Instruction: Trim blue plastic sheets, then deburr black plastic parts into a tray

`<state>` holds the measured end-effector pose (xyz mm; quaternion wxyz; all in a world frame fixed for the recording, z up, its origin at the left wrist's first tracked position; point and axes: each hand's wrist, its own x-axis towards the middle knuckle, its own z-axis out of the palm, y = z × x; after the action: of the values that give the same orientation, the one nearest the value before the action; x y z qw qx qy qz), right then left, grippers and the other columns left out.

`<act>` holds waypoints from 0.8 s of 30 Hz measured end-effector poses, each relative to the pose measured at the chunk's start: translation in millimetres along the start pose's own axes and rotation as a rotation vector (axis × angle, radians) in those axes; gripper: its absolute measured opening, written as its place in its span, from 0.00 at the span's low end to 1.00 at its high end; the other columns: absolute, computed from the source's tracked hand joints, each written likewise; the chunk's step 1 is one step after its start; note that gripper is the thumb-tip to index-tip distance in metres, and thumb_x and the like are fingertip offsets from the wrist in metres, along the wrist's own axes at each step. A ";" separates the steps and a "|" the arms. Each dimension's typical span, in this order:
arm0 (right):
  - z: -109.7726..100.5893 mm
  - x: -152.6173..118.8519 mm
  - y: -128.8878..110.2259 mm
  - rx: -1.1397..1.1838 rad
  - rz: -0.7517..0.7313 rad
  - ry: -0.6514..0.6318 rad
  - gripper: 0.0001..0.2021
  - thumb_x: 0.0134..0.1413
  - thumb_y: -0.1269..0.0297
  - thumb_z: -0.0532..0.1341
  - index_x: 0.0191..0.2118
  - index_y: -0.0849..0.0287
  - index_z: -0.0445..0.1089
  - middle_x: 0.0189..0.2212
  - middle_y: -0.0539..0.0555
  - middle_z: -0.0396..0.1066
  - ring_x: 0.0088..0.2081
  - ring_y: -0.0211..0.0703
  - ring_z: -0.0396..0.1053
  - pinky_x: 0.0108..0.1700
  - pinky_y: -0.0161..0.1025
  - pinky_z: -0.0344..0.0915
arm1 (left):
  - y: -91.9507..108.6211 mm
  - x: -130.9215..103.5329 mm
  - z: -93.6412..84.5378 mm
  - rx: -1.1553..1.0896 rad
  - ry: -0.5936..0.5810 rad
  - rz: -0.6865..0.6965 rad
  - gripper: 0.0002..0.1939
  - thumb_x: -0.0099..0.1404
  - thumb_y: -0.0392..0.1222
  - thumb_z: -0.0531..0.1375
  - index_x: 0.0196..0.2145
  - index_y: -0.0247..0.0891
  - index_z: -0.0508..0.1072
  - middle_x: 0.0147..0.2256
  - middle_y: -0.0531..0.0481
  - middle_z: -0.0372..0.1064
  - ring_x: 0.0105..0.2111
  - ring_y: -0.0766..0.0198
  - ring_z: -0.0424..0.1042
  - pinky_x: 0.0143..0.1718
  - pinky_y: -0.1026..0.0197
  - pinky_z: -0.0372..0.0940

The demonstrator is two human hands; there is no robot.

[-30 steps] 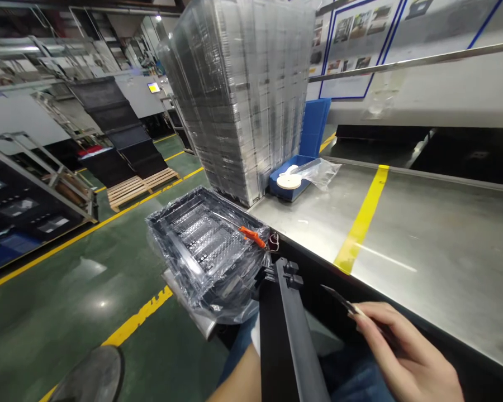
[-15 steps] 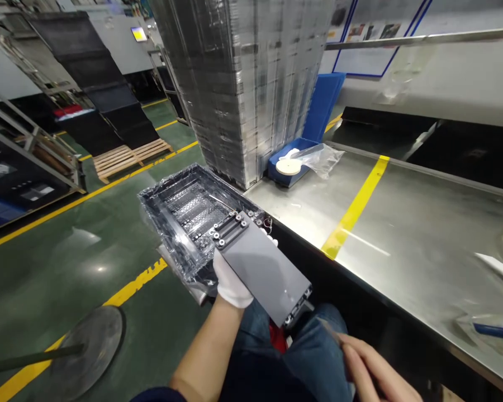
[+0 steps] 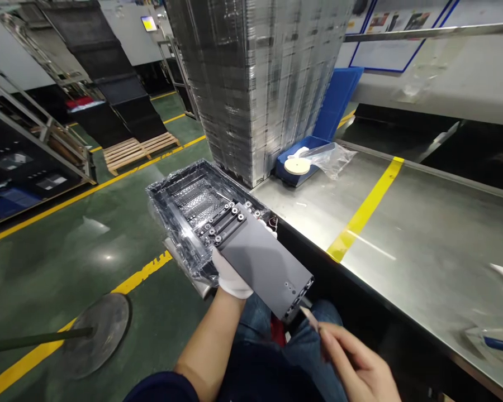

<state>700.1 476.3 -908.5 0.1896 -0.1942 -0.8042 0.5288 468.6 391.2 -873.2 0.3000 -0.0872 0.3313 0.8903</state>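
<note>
A flat grey metal part [image 3: 266, 259], with black bars and round rollers at its upper left end, rests over my lap. My left hand [image 3: 230, 276], in a white glove, holds it from the left and below; most of its fingers are hidden under the part. Between the bare thumb and fingers of my right hand [image 3: 350, 357] is a small thin blade-like piece [image 3: 309, 319], its tip close to the part's lower right end. Behind the part, a black tray wrapped in clear film [image 3: 184, 223] contains dark pieces.
A tall film-wrapped stack [image 3: 251, 89] stands ahead. On the steel table [image 3: 423, 240] are a blue bin [image 3: 291, 177] holding a cream disc [image 3: 297, 166], a plastic bag [image 3: 339, 156] and yellow tape [image 3: 364, 212]. A round stand base [image 3: 104, 335] sits on the floor at left.
My right hand has moved up and left, bringing the thin piece near the grey part's lower end. The grey part has tilted slightly in my left hand. The view has shifted a little left.
</note>
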 end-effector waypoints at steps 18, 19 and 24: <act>-19.7 20.3 -6.8 -0.495 -0.410 0.306 0.09 0.62 0.60 0.60 0.42 0.55 0.76 0.31 0.52 0.77 0.29 0.39 0.76 0.33 0.30 0.72 | 2.9 -7.3 7.2 0.019 -0.094 -0.010 0.25 0.62 0.59 0.47 0.33 0.44 0.78 0.32 0.47 0.76 0.32 0.54 0.75 0.46 0.49 0.69; -20.9 21.0 -8.5 -0.456 -0.392 0.324 0.09 0.62 0.60 0.60 0.41 0.55 0.76 0.31 0.52 0.78 0.29 0.38 0.76 0.33 0.29 0.72 | 2.5 -7.7 9.8 0.011 -0.103 -0.008 0.24 0.63 0.59 0.47 0.30 0.44 0.78 0.30 0.47 0.76 0.31 0.55 0.74 0.43 0.51 0.70; -20.2 24.1 -11.6 -0.063 -0.144 0.221 0.13 0.63 0.56 0.56 0.40 0.55 0.76 0.27 0.51 0.76 0.28 0.37 0.75 0.33 0.27 0.71 | 0.4 -2.6 1.9 0.008 -0.139 0.050 0.22 0.64 0.54 0.49 0.22 0.44 0.75 0.26 0.50 0.75 0.29 0.59 0.74 0.35 0.58 0.72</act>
<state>688.6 500.1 -888.0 0.3083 -0.1990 -0.8065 0.4635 470.5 390.9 -870.6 0.3004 -0.0158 0.3151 0.9001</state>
